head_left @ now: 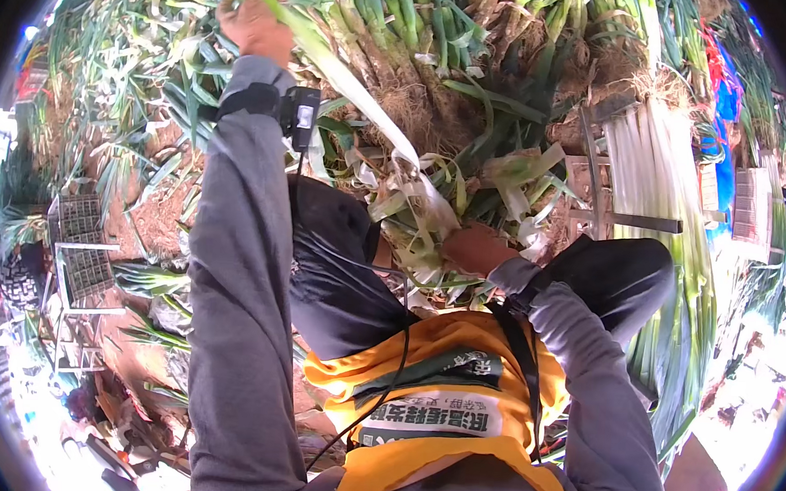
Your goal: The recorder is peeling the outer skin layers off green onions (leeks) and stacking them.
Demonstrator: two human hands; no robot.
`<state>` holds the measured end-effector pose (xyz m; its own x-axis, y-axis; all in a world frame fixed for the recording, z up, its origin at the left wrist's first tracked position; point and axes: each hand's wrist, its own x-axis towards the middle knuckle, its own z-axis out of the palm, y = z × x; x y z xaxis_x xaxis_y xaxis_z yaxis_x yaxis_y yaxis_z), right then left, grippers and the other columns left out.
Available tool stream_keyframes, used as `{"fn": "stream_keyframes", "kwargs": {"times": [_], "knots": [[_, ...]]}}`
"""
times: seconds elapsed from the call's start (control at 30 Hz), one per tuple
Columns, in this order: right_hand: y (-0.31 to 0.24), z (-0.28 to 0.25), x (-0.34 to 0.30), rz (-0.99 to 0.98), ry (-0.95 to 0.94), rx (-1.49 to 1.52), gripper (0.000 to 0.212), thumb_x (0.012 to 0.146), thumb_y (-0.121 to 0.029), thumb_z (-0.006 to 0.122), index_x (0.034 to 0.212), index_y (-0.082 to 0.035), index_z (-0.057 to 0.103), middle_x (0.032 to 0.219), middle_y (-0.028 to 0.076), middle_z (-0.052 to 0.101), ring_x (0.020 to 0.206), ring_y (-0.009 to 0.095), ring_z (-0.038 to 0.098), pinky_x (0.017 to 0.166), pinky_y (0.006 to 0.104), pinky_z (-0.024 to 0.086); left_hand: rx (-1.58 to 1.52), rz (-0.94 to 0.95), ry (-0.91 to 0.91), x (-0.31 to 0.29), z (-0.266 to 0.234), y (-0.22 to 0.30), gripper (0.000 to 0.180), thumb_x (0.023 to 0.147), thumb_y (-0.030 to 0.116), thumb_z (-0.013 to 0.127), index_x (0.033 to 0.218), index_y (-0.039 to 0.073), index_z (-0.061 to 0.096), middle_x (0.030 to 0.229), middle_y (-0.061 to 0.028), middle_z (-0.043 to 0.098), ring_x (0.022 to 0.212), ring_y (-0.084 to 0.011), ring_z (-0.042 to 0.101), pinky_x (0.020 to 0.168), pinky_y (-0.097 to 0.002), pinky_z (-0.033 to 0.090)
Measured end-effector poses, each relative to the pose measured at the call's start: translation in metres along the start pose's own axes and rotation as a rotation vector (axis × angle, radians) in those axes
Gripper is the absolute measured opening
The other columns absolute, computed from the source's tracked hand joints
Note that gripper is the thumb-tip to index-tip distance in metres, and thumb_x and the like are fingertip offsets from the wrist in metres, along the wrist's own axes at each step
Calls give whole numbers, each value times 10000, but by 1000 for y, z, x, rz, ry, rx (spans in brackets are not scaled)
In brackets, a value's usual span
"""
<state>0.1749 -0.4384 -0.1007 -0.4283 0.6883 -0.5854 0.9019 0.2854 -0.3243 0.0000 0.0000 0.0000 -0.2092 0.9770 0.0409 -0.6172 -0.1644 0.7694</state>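
Your left hand [256, 28] is closed round a leek [366, 94] at its green part, up past your knees; the pale stem slants down from there toward your right hand [476, 249], over the leaf-strewn ground [156, 217]; your right fingers curl beside a loose pale leaf [433, 203] at the stem's lower end, and you cannot tell from here whether they pinch it; a bundle of white-stemmed leeks [655, 158] lies at the right side of a metal rack [644, 223], its green leaves running past the rack's near edge.
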Motion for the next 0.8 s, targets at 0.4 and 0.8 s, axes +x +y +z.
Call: {"fn": "stream_keyframes", "kwargs": {"times": [0.4,0.8], "knots": [[42,-129,-43,26,854,1238,636,977,-508,549,1417,-53,487,1090,82,644,652,85,562,582,249,498,-102,-73,9,-22,14,48,312,951,174,658,1097,40,417,956,-159,587,798,-251,592,654,-373,535],[20,-102,-39,-241,827,1777,805,841,-53,762,1485,-44,278,1387,128,516,1229,223,545,1074,401,460,284,-72,-282,-9,-43,22,105,999,106,466,1008,2,457,955,-46,515,841,-143,507,743,-245,442]]}}
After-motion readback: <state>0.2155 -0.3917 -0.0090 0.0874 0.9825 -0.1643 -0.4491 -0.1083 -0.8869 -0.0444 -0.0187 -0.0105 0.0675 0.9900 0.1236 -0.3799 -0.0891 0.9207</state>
